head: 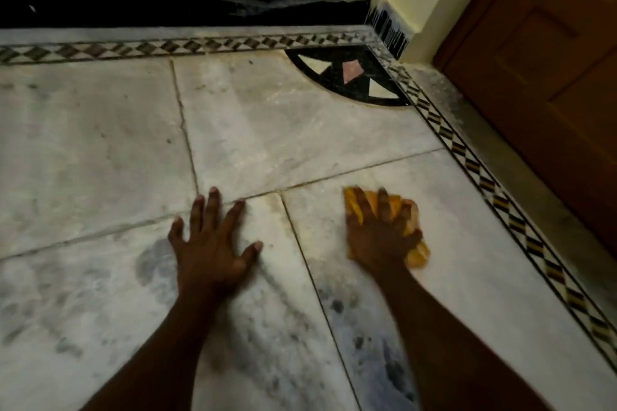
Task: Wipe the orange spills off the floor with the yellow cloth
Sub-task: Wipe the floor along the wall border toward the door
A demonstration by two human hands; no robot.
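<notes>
My right hand (380, 230) presses a bunched yellow cloth (419, 255) onto the marble floor (267, 130), fingers spread over it; the cloth shows past the fingertips and at the right of the palm. The hand and cloth look motion-blurred. My left hand (210, 243) lies flat on the floor to the left, fingers apart, holding nothing. A faint orange-brown smear (273, 202) lies along the tile joints between the two hands.
A patterned border strip (484, 177) runs along the right and the far side. A black skirting (167, 10) lines the far wall. A brown wooden door (551, 77) stands at the right. A black quarter-circle inlay (350, 77) fills the corner.
</notes>
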